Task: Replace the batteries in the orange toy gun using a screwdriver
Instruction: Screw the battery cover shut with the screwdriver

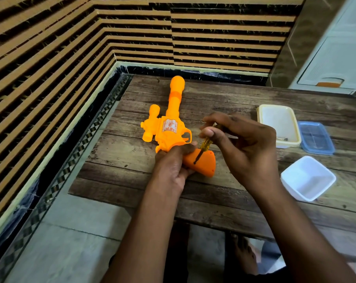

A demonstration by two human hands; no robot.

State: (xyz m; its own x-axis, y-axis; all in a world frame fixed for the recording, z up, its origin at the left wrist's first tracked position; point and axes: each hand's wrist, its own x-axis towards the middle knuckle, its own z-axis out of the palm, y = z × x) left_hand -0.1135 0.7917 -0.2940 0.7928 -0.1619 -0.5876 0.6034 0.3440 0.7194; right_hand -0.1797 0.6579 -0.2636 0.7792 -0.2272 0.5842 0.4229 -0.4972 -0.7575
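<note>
Left grip (174, 160) clamped toy gun (169, 127) handle flat on table (132, 156) for stability; right grip (240, 144) pinched screwdriver (201, 149), tip seated on handle screw.

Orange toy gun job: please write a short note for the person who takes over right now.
Left hand: holds the orange toy gun by the grip, flat on the wooden table, barrel pointing away.
Right hand: fingers hold the screwdriver, tip on the grip's side panel.
On the right: cream tray with a small metal item, blue lid, white tub.
Done: screwdriver set in place; the panel is still on.
Left: free the screw, open it, swap the batteries, close it.
</note>
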